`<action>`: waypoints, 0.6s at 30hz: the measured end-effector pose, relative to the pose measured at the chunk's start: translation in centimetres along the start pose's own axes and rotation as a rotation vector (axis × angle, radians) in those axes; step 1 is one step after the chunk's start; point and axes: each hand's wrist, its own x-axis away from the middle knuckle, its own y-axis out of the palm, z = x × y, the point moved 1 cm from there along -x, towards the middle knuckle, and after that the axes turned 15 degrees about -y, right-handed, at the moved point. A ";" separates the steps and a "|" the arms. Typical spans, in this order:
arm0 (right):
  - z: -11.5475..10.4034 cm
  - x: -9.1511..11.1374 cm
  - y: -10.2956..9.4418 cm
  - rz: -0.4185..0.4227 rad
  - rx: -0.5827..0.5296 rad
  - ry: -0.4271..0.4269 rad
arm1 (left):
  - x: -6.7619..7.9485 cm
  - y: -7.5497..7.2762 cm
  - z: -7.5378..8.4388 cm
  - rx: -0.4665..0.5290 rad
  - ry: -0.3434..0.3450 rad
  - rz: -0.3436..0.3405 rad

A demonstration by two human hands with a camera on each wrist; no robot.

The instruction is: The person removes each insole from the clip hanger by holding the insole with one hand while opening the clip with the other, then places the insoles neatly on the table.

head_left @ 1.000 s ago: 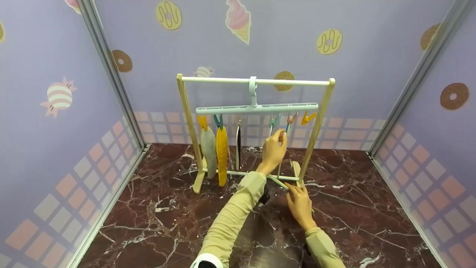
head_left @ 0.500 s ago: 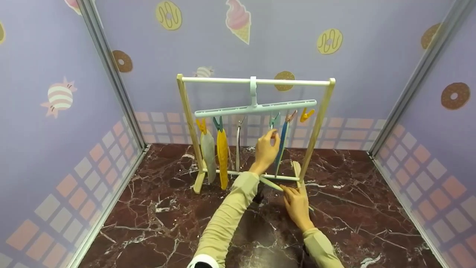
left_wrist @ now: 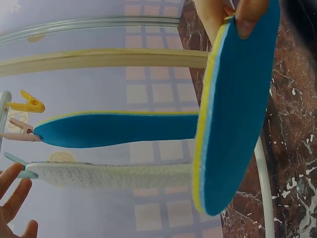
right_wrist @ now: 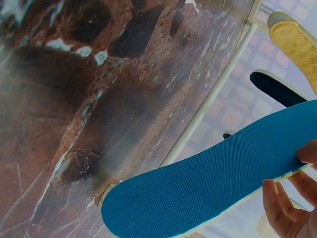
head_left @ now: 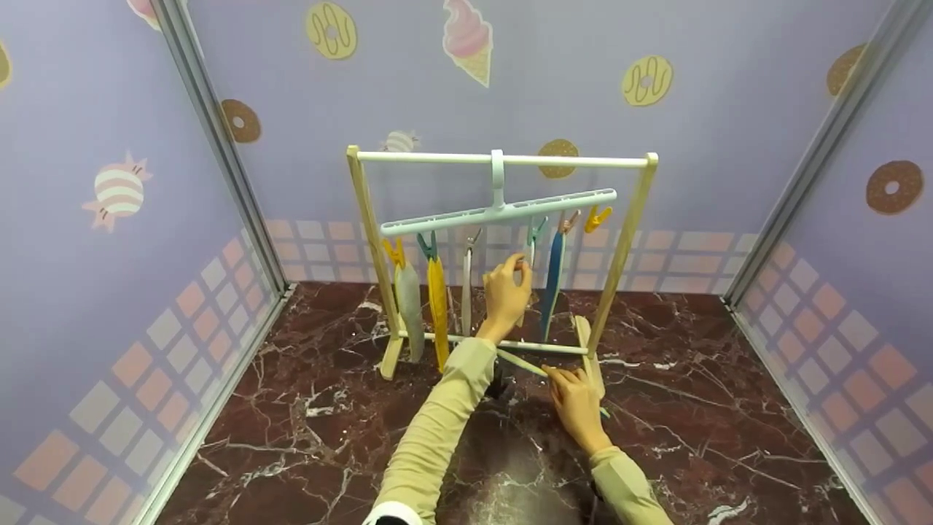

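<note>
My right hand (head_left: 576, 408) pinches a blue shoe insole with a yellow edge (right_wrist: 208, 173) between thumb and fingers, low in front of the rack. The same insole (left_wrist: 233, 119) stands large in the left wrist view. My left hand (head_left: 506, 295) is raised before the hanger (head_left: 444, 217) with thumb and forefinger bent, holding nothing. A matching blue insole (head_left: 552, 288) hangs from a pink clip (left_wrist: 22, 130). Next to it a whitish insole (left_wrist: 114, 176) hangs from a green clip (head_left: 538, 232), close to my left fingers in the left wrist view.
The hanger tilts, right end up, on the top bar (head_left: 576, 161) of a wooden-sided rack. A yellow clip (head_left: 598, 219) holds nothing. Leftward hang a grey insole (head_left: 410, 306), a yellow insole (head_left: 437, 306) and a dark-faced insole (right_wrist: 277, 88). Patterned walls surround the marbled table (head_left: 321, 437).
My left hand has drawn back leftward, away from the pink clip and the blue insole hanging there. The hanger's right end has risen. My right hand has shifted slightly left with its insole.
</note>
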 end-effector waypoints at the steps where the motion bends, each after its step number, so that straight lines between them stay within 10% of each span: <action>1: 0.0 0.0 0.0 -0.004 0.002 0.001 | -0.1 -0.1 -0.1 0.001 0.004 0.005; 18: -0.4 0.5 0.2 -0.014 0.036 -0.003 | -0.9 -1.2 -2.7 0.045 -0.050 -0.001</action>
